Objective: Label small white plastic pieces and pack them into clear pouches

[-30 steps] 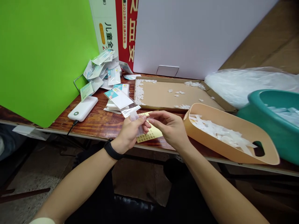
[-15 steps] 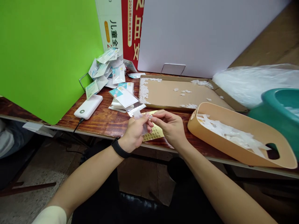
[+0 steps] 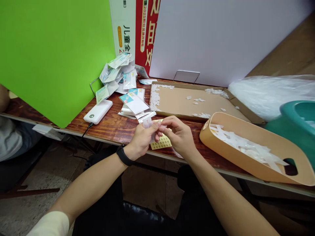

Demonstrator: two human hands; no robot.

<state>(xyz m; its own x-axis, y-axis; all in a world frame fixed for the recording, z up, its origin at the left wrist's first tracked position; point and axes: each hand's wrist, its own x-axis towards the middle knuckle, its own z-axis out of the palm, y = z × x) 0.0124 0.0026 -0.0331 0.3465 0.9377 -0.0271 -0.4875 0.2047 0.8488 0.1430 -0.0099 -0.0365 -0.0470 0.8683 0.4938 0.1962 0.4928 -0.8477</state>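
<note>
My left hand [image 3: 142, 138], with a black band at the wrist, pinches a small clear plastic piece [image 3: 148, 123] above the table's front edge. My right hand [image 3: 179, 134] meets it from the right, thumb and forefinger pinched at the same clear piece. Under both hands lies a yellow sheet of small dots [image 3: 161, 141] on the wooden table [image 3: 110, 126]. A tan oval tray [image 3: 258, 164] with several clear plastic strips sits just right of my right hand.
A shallow cardboard tray [image 3: 177, 103] with white bits lies behind my hands. Packets [image 3: 134, 103] and a heap of them [image 3: 116, 73] sit at the left, beside a white power bank [image 3: 97, 111]. A green board [image 3: 49, 52], white board [image 3: 221, 36], teal tub [image 3: 297, 124] and plastic bag [image 3: 268, 91] surround.
My right hand's fingers have closed in against my left hand's fingertips on the clear piece. The view has shifted a little to the left; both hands stay over the yellow sheet.
</note>
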